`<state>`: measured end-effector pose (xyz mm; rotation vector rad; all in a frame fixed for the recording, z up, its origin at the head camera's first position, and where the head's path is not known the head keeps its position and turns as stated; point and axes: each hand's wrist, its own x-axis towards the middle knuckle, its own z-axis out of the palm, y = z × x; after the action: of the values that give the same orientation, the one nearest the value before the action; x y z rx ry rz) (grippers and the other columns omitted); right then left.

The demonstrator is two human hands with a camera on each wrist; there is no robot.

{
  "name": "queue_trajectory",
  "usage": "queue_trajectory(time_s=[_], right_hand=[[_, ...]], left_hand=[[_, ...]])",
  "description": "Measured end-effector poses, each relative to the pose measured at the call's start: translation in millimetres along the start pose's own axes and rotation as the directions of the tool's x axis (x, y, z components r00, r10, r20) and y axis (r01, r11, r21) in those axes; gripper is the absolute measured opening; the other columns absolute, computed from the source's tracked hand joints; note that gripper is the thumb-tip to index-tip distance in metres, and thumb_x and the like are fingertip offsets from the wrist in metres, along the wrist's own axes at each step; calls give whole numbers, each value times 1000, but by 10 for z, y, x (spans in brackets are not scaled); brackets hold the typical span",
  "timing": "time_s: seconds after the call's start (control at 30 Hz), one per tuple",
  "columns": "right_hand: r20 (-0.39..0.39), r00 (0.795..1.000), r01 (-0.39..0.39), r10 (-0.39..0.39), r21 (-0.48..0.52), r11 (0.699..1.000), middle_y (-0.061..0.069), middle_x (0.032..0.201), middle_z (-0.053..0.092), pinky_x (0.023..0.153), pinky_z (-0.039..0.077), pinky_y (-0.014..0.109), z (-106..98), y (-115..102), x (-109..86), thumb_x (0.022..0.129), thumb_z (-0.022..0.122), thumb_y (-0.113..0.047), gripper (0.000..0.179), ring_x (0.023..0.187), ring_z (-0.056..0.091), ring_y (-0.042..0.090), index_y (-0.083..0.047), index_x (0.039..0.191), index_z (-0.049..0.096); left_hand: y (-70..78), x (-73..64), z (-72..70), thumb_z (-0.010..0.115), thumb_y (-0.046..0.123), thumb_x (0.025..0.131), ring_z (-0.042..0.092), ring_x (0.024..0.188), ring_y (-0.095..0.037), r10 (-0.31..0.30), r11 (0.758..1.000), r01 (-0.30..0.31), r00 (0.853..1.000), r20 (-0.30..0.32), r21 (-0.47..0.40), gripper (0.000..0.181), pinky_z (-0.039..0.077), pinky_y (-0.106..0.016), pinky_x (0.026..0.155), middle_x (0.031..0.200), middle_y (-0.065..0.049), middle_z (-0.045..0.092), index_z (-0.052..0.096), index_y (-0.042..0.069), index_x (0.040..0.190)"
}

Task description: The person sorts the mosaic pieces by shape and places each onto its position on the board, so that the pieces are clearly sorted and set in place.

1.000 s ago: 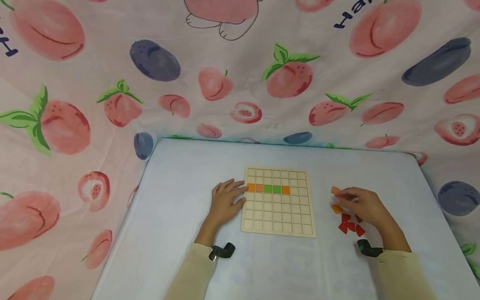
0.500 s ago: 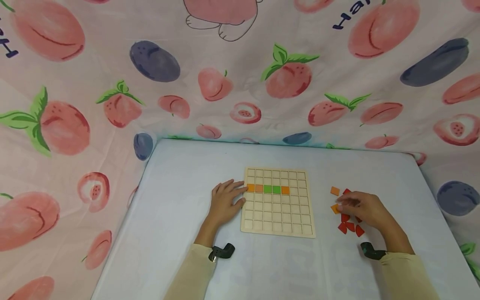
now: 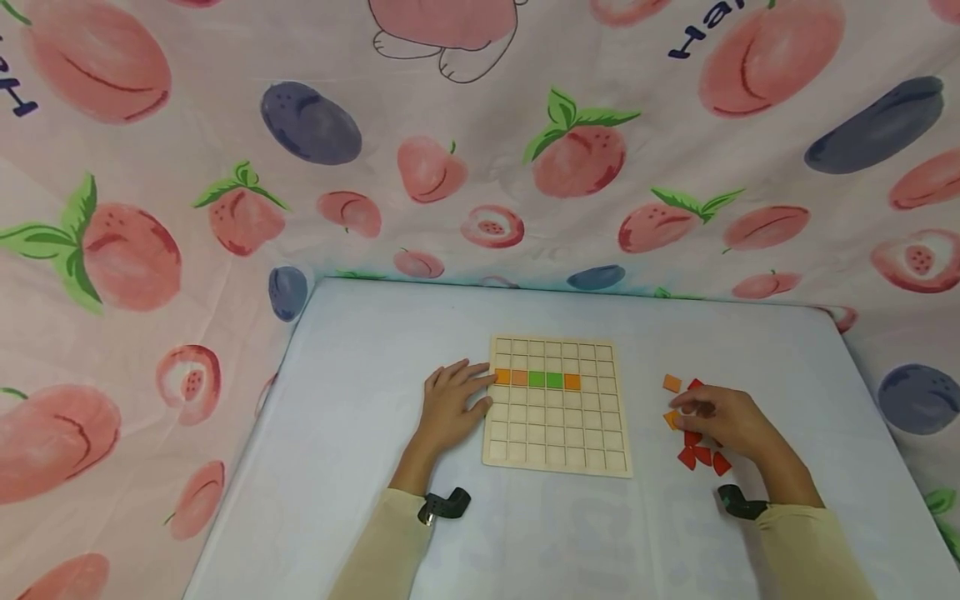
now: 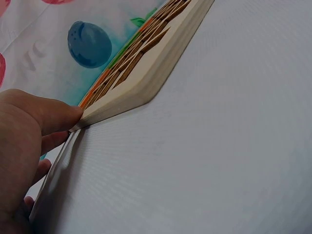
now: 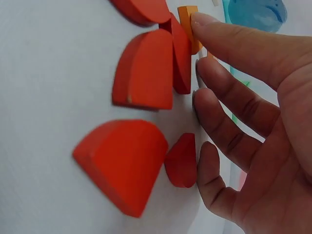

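On the worktop (image 3: 360,333), the left hand (image 3: 452,404), fingers spread, is touching the board's (image 3: 551,416) left edge, while right of the board the half-curled right hand (image 3: 727,417), having left the far tile (image 3: 672,383), is touching the near tile (image 3: 669,419), pinch unclear, leaving the row (image 3: 537,379) waiting.

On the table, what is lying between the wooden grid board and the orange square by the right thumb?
Nothing: the head view shows only bare white tabletop between the wooden grid board and that orange square.
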<state>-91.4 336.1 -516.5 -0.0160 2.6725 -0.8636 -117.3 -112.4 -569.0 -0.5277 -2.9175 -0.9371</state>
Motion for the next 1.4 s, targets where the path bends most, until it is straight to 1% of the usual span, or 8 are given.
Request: queue_trajectory(time_s=[0.1, 0.3, 0.53, 0.63, 0.83, 1.07, 1.23, 1.4], right_hand=[[3, 1000, 6, -6, -4, 1000, 6, 96, 64, 56, 53, 28, 7, 5, 10, 88, 80, -22, 29, 78, 58, 19, -10, 114, 75], [7, 1000, 19, -19, -18, 1000, 4, 93, 62, 56, 52, 28, 23, 29, 28, 89, 80, -23, 28, 79, 57, 19, -10, 113, 74], [29, 996, 88, -86, -75, 993, 1, 89, 58, 57, 50, 26, 28, 46, 63, 89, 78, -19, 21, 80, 54, 19, -15, 108, 70], [30, 995, 98, -96, -92, 991, 1, 88, 57, 57, 48, 26, 36, 43, 69, 90, 78, -19, 20, 79, 53, 18, -15, 107, 68], [19, 996, 93, -91, -103, 990, 0, 86, 56, 57, 44, 26, 25, 39, 65, 88, 80, -22, 21, 78, 51, 18, -14, 102, 67], [43, 994, 106, -102, -96, 990, 0, 83, 53, 57, 43, 26, -8, 64, 65, 88, 80, -28, 24, 76, 50, 17, -15, 97, 62], [32, 993, 117, -114, -91, 989, 0, 81, 52, 57, 41, 26, -7, 70, 56, 88, 80, -30, 26, 75, 49, 17, -15, 96, 61], [15, 996, 93, -92, -83, 992, 0, 83, 56, 58, 43, 26, 5, 63, 23, 89, 79, -35, 27, 77, 50, 16, -16, 97, 62]], left_hand=[[5, 3, -1, 66, 31, 97, 39, 148, -25, 0, 1000, 0, 1000, -3, 0, 39, 20, -60, 120, 150, 7, 57, 67, 26, 136], [-5, 1, 8, 66, 32, 97, 39, 148, -24, 4, 1000, -4, 1000, -7, 6, 39, 21, -59, 120, 150, 7, 57, 67, 27, 136], [-14, -9, 18, 67, 30, 96, 41, 147, -25, 15, 1000, -15, 1000, -23, -1, 38, 22, -61, 119, 149, 7, 58, 69, 26, 134], [-15, -7, 16, 67, 31, 96, 40, 147, -25, 12, 1000, -12, 1000, -22, -5, 38, 21, -61, 119, 149, 7, 58, 69, 26, 134], [-8, -2, 16, 67, 31, 97, 39, 148, -24, 6, 1000, -6, 1000, -15, -10, 39, 20, -60, 120, 149, 7, 58, 68, 26, 135], [8, 1, 19, 67, 30, 97, 39, 148, -25, 10, 1000, -10, 1000, -15, -17, 39, 20, -60, 120, 150, 6, 57, 68, 26, 135], [2, 2, 24, 67, 31, 96, 39, 148, -24, 9, 1000, -9, 1000, -23, -11, 39, 20, -60, 120, 150, 7, 57, 68, 26, 135], [-9, -1, 38, 67, 30, 96, 40, 148, -24, 9, 1000, -9, 1000, -29, -5, 39, 20, -60, 119, 149, 7, 58, 69, 26, 134]])
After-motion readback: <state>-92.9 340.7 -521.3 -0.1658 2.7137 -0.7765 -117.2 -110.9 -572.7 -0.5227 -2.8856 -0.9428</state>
